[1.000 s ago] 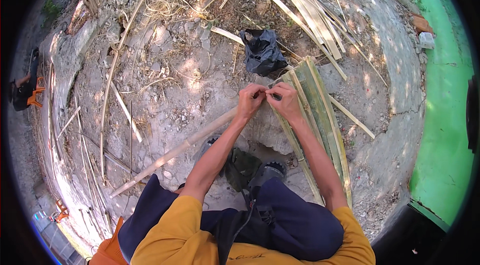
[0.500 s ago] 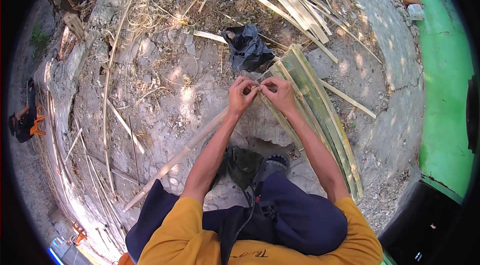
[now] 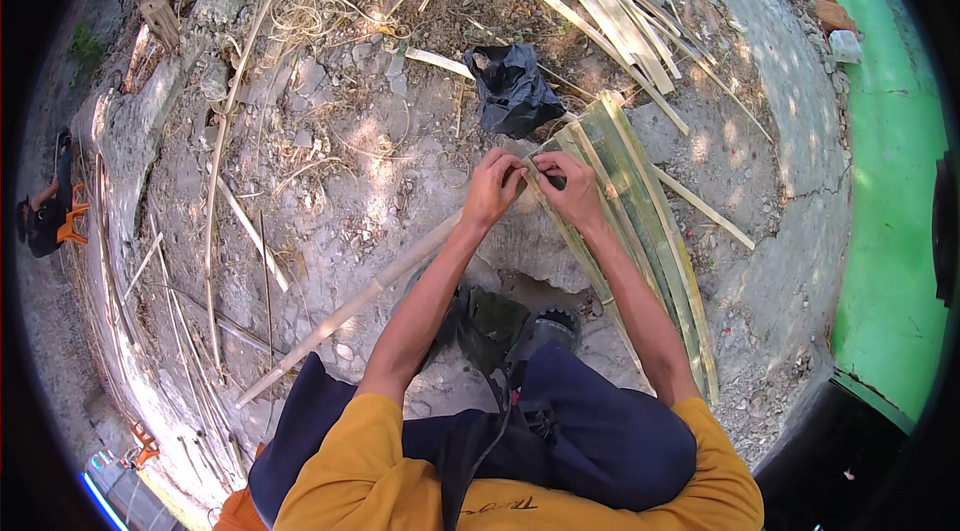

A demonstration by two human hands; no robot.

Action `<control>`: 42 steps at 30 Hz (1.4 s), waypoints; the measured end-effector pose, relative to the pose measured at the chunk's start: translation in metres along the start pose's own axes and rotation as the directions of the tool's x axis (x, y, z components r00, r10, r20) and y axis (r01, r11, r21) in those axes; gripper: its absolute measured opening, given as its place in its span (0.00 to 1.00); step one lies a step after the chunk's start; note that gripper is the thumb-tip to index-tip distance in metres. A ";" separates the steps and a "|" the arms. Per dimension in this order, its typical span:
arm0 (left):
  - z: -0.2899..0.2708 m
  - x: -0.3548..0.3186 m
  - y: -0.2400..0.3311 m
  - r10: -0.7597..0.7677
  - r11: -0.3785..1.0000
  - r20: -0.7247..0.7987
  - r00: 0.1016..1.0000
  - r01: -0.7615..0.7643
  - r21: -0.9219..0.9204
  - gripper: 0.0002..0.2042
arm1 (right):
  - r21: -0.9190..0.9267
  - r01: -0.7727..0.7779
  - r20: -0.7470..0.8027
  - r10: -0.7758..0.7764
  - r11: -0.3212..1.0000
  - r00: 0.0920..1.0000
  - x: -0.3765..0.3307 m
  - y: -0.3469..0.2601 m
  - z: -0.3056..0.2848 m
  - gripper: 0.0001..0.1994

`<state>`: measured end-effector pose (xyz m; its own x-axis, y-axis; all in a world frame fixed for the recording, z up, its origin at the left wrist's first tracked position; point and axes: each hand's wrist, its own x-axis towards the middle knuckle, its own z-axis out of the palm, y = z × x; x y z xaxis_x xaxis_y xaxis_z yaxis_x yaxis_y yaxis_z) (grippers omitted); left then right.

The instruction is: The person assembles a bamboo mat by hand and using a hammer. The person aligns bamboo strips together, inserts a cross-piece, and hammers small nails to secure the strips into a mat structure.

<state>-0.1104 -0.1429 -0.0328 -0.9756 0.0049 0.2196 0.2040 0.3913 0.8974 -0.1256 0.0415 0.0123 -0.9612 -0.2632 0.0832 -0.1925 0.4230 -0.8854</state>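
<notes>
Sunlit, cracked concrete and dirt [image 3: 370,221] spread underfoot, edged at right by a green-painted strip [image 3: 885,221]; green-faced bamboo slats [image 3: 632,193] fan out at the right hand [image 3: 572,193], pale split strips [image 3: 622,26] beyond; a crumpled black plastic bag [image 3: 515,101] sits just past the left hand [image 3: 492,189] and its partner, whose fingertips pinch close together at the slats' far end; whether they grip anything, I cannot tell; raw bamboo edges could splinter into bare fingers sliding along them; dark script lettering [image 3: 507,505] marks the mustard shirt [image 3: 350,461].
</notes>
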 end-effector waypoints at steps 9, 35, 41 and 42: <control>-0.004 -0.006 0.008 -0.339 0.893 -0.070 0.938 0.297 -0.337 0.03 | -0.047 -0.089 -0.084 0.085 0.995 0.993 -0.015 -0.023 0.005 0.16; 0.008 -0.024 0.010 -0.602 0.301 0.231 0.765 0.485 -0.821 0.11 | 0.421 -0.349 -0.070 0.414 0.837 0.908 -0.023 -0.019 0.021 0.10; 0.003 -0.020 0.012 -0.580 0.217 0.281 0.765 0.478 -0.851 0.12 | 0.499 -0.261 -0.083 0.346 0.826 0.935 -0.021 -0.007 0.025 0.10; 0.002 -0.020 0.012 -0.574 0.247 0.282 0.769 0.491 -0.836 0.12 | 0.499 -0.261 -0.081 0.344 0.826 0.935 -0.021 -0.007 0.025 0.10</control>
<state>-0.0890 -0.1362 -0.0270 -0.8902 0.0387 -0.4538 -0.3601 -0.6700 0.6492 -0.0995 0.0219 0.0053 -0.9813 -0.0305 -0.1901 0.1906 -0.0147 -0.9816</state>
